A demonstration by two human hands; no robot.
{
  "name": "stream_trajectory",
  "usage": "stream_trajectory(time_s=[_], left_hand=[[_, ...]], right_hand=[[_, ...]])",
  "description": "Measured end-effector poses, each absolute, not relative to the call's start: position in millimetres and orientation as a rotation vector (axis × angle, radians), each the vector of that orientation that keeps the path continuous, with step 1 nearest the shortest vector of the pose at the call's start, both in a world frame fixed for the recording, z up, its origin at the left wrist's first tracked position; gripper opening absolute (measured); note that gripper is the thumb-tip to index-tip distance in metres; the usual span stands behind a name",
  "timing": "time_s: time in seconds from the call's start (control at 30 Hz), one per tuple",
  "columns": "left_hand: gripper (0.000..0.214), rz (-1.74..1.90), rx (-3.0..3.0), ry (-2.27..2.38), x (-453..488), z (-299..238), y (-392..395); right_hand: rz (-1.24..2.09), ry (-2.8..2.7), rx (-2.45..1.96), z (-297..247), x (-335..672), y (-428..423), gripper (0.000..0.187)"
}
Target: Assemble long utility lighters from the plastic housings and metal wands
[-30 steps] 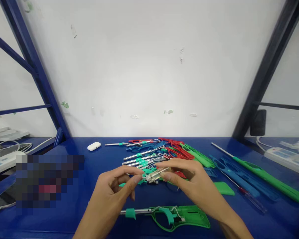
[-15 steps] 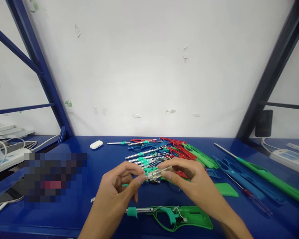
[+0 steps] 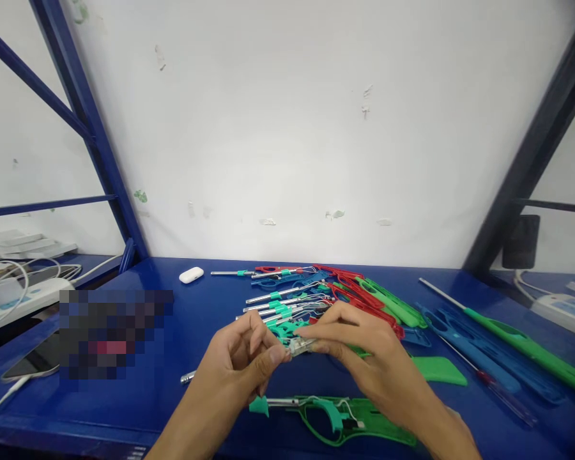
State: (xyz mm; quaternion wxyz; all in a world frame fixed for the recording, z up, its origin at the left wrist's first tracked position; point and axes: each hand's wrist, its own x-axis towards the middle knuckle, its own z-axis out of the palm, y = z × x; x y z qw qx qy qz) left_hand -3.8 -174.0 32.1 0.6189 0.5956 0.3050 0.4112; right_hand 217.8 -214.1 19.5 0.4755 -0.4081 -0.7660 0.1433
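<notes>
Between my hands is a small clear lighter fuel tank (image 3: 301, 347) with a pale fitting at its left end. My left hand (image 3: 244, 358) is closed, thumb and forefinger pinching at that end. My right hand (image 3: 359, 338) grips the other end between thumb and fingers, hiding much of it. Below them on the table lies an opened green lighter half-shell (image 3: 383, 425) holding a metal tube, a teal trigger (image 3: 334, 418) and wires. Just behind my hands are several metal tubes (image 3: 263, 306) with teal pieces and wires.
Red shell halves (image 3: 359, 297) and green shell halves (image 3: 397, 306) lie at the back. To the right are a green long lighter (image 3: 522, 345), blue shells (image 3: 479, 358) and a screwdriver (image 3: 503, 396). A white earbud case (image 3: 191, 275) and a phone (image 3: 33, 358) lie left.
My right hand has shifted down and its fingers now cover more of the fuel tank. Both hands still hold it. The view has turned slightly left.
</notes>
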Motion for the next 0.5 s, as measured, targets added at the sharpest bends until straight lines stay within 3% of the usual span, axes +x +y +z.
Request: stream_trajectory(time_s=[0.27,0.5], left_hand=[[0.073,0.860,1.230,0.656,-9.8,38.4,-176.4],[0.078,0.800,1.119,0.664,-10.5,35.3,-174.7]], right_hand=[[0.006,-2.067,-1.058,18.4,211.1,-224.9,0.068],[-0.116,-2.121,-1.104,21.4,207.1,-228.6,0.074]])
